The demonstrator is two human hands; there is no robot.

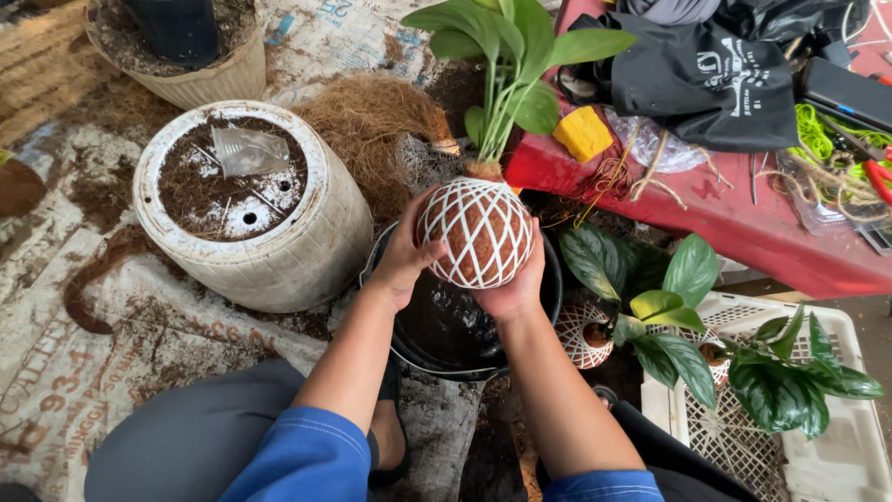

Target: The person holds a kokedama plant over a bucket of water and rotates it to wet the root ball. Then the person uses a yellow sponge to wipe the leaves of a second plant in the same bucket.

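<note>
While both hands [409,256] cup it, netted plant ball [486,232] stands upright.

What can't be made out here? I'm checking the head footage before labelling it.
- Underside of the brown fibre ball in white netting: hidden by the right hand.
- Black bucket: contents too dark.
- White plastic crate: cut off by the frame edge.
- Left hand: fingertips behind the ball.

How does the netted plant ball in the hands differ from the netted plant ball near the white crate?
The held ball is lifted above the black bucket, gripped by left hand and right hand; the other ball sits low beside the crate, untouched. The held ball shows whole; the other is partly hidden by leaves. The held one's leaves are lighter green. Both are brown, wrapped in white netting.
</note>
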